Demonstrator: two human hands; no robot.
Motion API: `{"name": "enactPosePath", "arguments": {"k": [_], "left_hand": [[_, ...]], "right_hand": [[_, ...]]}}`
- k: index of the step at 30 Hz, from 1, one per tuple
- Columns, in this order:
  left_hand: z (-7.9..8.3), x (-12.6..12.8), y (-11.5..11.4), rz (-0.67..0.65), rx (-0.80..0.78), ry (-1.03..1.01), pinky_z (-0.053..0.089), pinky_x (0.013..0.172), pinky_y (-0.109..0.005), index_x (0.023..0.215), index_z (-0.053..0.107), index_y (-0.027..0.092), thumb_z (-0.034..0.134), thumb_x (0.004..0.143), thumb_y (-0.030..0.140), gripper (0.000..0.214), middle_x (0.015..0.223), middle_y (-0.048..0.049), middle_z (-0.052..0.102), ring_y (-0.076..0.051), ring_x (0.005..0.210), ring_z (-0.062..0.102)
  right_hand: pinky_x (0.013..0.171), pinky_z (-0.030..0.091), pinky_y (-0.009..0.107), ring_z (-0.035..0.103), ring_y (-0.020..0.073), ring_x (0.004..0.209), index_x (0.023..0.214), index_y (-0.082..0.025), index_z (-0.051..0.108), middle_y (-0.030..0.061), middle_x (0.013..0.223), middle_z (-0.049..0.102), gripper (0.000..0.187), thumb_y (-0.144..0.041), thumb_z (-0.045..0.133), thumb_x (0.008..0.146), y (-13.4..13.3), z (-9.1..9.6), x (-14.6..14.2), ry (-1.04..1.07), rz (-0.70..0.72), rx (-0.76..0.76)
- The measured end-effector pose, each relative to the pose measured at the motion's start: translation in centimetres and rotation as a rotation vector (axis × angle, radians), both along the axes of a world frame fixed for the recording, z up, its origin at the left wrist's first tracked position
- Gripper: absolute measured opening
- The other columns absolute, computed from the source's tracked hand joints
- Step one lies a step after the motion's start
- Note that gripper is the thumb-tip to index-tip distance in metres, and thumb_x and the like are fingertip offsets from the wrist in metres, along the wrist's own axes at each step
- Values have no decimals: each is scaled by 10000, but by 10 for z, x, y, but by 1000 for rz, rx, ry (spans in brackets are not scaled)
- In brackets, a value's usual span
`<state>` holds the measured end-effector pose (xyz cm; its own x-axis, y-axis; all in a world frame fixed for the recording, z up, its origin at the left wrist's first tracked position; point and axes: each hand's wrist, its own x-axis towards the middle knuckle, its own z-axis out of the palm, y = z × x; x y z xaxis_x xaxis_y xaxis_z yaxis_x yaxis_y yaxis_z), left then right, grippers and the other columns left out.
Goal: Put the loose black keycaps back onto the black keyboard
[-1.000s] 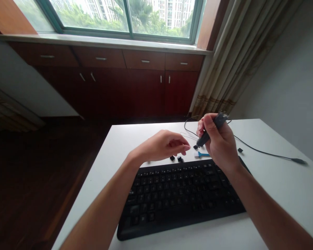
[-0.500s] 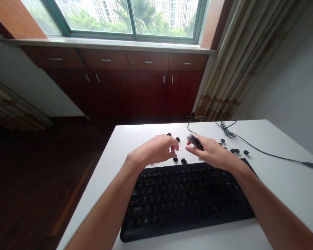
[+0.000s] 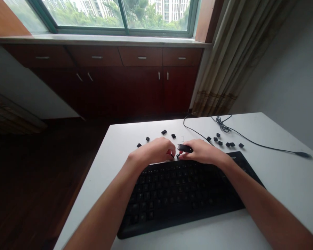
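Note:
A black keyboard [image 3: 177, 189] lies on the white table, partly hidden beneath my forearms. Just beyond its back edge, my left hand [image 3: 161, 149] is closed, with fingertips and thumb around a small black keycap [image 3: 172, 156]. My right hand [image 3: 199, 151] is wrapped round a small black tool [image 3: 185, 148] with a metallic-looking tip that points left. Close to my right thumb sits another keycap [image 3: 178, 156]. A thin bent wire piece [image 3: 182, 138] lies behind the tool.
Several loose keycaps [image 3: 164, 132] lie behind my left hand, and a second group of keycaps [image 3: 220, 143] lies to the right. A black cable [image 3: 261, 145] crosses the table's back right. Beyond stands a red-brown cabinet [image 3: 135, 83] under a window.
My left hand has lowered to a keycap at the keyboard's back edge. My right hand has moved left and down with the tool. The view has shifted slightly.

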<state>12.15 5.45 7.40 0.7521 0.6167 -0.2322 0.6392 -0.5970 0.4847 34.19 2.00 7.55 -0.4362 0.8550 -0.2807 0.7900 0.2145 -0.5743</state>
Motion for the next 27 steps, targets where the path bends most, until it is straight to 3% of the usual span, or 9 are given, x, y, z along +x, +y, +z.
{"name": "enactPosePath", "arguments": {"k": [10, 17, 23, 27], "left_hand": [[5, -4, -1, -2, -3, 6, 445, 588, -234, 997, 759, 248, 628, 856, 285, 195, 862, -32, 746, -164, 693, 662], [5, -7, 2, -42, -16, 5, 479, 714, -244, 977, 796, 258, 574, 837, 158, 280, 924, -35, 773, -164, 756, 678], [-2, -8, 5, 8, -9, 24, 469, 653, -236, 999, 781, 245, 645, 794, 234, 247, 878, -38, 756, -166, 725, 678], [-4, -5, 5, 35, 2, 23, 456, 649, -234, 911, 769, 240, 637, 794, 243, 176, 865, -28, 745, -155, 721, 659]], "right_hand": [[593, 381, 279, 650, 204, 741, 852, -190, 710, 59, 837, 739, 318, -505, 669, 843, -1, -2, -1, -52, -48, -3], [649, 388, 300, 650, 233, 812, 932, -190, 707, 91, 918, 742, 297, -475, 638, 882, 1, -8, 2, -82, -81, 85], [713, 429, 283, 650, 222, 878, 1020, -219, 711, 61, 994, 727, 303, -468, 704, 847, 1, -2, 1, -20, -5, 100], [745, 439, 287, 637, 213, 879, 1014, -228, 718, 69, 1048, 667, 262, -422, 728, 838, -2, -2, -6, 10, 40, 160]]}}
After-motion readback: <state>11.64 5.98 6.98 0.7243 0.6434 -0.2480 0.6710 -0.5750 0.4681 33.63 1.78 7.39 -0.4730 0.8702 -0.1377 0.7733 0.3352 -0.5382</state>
